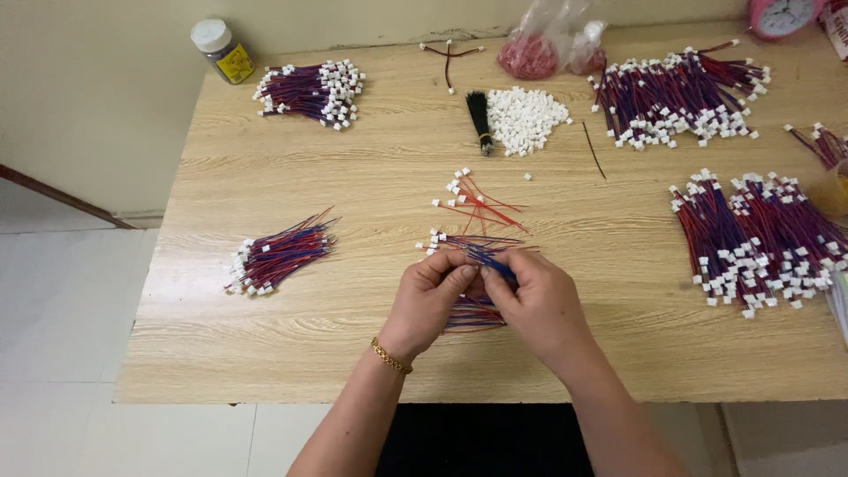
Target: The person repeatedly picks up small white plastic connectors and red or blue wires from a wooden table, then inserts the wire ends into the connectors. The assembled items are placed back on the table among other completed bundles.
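Single head cam, worn by the person, looks steeply down & fwd over the wooden table point(265, 353) from the near edge, close enough that both forearms fill the btm centre, far wall at top, floor at left; no 2nd view to overlap.

1. A small jar point(223, 51) stood upright at the far left corner of the wooden table point(265, 353), against the wall; it had a white cap and a yellow label point(235, 63) on its side.
2. Two clear plastic bags point(549, 42) lay at the far edge of the table, right of centre, touching each other, the left one bulging with red contents, the right one smaller and paler.
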